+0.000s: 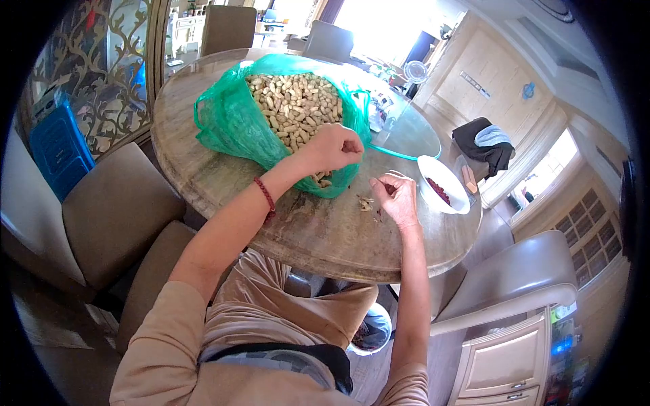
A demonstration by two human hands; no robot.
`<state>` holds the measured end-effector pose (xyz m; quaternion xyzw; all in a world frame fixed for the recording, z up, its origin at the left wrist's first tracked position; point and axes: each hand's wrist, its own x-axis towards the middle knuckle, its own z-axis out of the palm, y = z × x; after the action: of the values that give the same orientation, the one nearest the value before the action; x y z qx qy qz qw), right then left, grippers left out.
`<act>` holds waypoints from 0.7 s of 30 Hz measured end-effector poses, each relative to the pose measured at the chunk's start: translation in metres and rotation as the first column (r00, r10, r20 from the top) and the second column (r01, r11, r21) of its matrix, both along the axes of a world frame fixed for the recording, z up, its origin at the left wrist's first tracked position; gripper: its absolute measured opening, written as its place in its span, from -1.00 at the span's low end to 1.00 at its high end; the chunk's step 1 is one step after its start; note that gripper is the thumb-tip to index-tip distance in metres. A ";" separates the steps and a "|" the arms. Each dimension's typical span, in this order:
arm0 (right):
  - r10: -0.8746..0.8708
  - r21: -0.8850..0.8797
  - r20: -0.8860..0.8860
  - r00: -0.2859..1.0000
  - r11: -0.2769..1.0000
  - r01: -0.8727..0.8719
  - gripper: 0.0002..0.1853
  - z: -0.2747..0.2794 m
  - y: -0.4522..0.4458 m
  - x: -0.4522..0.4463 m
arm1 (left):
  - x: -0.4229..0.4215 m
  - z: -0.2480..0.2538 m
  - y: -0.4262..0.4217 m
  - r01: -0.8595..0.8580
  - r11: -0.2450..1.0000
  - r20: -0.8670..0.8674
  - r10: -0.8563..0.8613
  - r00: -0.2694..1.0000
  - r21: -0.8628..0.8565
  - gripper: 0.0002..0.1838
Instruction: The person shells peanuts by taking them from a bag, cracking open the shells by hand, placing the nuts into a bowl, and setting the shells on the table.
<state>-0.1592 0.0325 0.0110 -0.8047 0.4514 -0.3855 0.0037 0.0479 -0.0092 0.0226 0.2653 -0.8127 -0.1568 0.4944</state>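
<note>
A green plastic bag (233,128) stands wide open on the round table (318,240), full of unshelled peanuts (294,101). Over the bag's near right edge is my left hand (332,147), its fingers curled in; whatever they hold is hidden. To the right, my right hand (396,195) is closed just above the tabletop, thumb against fingers, on something too small to make out. Bits of broken shell (365,203) lie beside it on the left. Right of that hand, a white bowl (458,189) holds dark red peanut kernels (439,191).
A bin (384,321) with dark scraps inside stands on the floor below the table edge. Chairs (514,281) surround the table. Behind the bag are a glass turntable (413,135) and a small fan (415,72). Dark clothing (481,145) lies past the bowl.
</note>
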 end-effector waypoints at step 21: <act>0.155 0.077 0.616 0.773 0.964 -0.255 -0.87 -0.005 -0.008 0.000 | -0.027 -0.023 0.000 0.627 0.643 -0.558 -0.352 0.751 0.439 -0.86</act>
<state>-0.1587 0.0246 0.0058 -0.6810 0.3646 -0.5828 0.2524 0.0208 -0.0088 -0.0003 0.1306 -0.6322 -0.5913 0.4834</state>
